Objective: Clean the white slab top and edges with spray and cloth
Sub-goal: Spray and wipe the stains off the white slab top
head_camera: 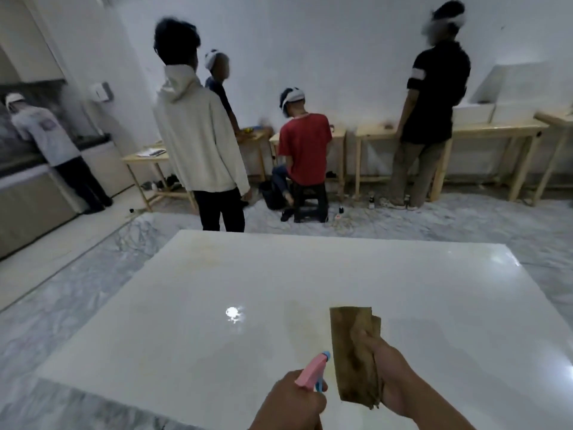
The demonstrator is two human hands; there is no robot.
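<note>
slab: the white slab [310,290] lies flat and low over a grey marble floor [77,290], near edge right below the camera. Glossy, with a lamp glare spot left of centre. Faint yellowish smears toward the far-left corner, plus a streak near the middle of the near edge.

left hand: the left hand [291,398] is closed around a spray bottle [311,372], pink head with a blue nozzle tip, pointed out over the slab from the near edge. Bottle body is hidden under the fist, so no idea how full it is.

right hand: the right hand [393,373] is closed around the lower part of a folded brown cloth [355,352], held upright above the near edge. Can't tell if it touches the surface; it looks lifted.

progress: my guess is early, spraying comes first and the edges look untouched.

what could go wrong: the cloth looks pretty grubby, so wiping could smear dirt around instead of lifting it. The nozzle sits just beside the cloth, so a squirt might soak the cloth rather than the slab. Overspray off the near edge would make that marble floor slippery.

background: several people [198,128] stand at wooden benches [496,128] along the far wall, well apart from the slab.
</note>
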